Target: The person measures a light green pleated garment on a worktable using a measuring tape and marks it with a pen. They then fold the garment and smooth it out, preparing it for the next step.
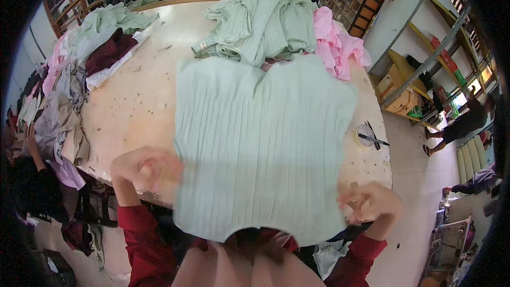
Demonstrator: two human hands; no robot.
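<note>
A pale green pleated garment piece [260, 143] is spread out before me, its curved cutout toward my body and its near end reaching past the table edge. At its left side is my left hand [151, 169], blurred, with curled fingers closed at the fabric's edge. My right hand [372, 202], also blurred, has its bent fingers at the right edge, lower down. Beyond the piece, a heap of the same green pleated fabric [265, 24] touches its far end. Pink fabric [340, 45] lies crumpled to the right of that heap.
A tape roll [364, 135] with a black pen [373, 138] lies on the pale table [127, 111], right side. Mixed garments [64, 95] are piled along the left, where another person's arm [36, 149] reaches in. Metal shelving [419, 58] and another person [467, 117] are at right.
</note>
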